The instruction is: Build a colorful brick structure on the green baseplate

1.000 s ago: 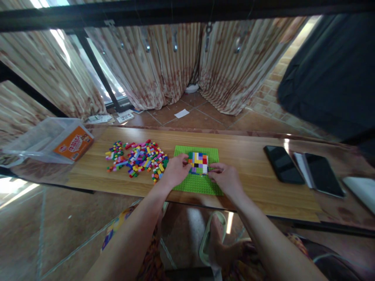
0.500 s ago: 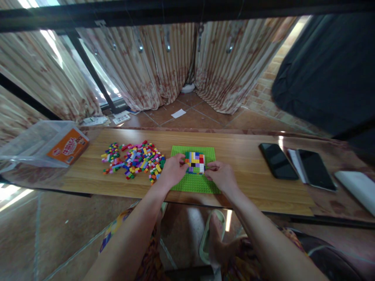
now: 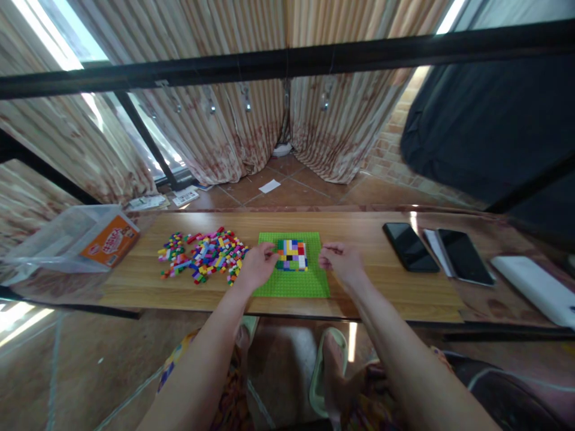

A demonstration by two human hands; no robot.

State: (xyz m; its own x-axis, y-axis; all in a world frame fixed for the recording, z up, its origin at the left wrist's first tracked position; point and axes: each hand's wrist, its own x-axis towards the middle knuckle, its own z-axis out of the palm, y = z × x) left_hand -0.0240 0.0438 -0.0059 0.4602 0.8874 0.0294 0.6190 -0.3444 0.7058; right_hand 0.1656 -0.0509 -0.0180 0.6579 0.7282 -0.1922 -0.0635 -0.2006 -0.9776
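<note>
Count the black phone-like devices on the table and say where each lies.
2: a black device right of the right hand, and a second black device farther right, with a white item along its left edge. Any beneath other things would be hidden.

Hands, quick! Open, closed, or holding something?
Left hand: at the built bricks; grip unclear.
Right hand: curled; can't tell whether it's holding anything.

Striped curtains (image 3: 202,140), brown tiled floor (image 3: 121,350)
</note>
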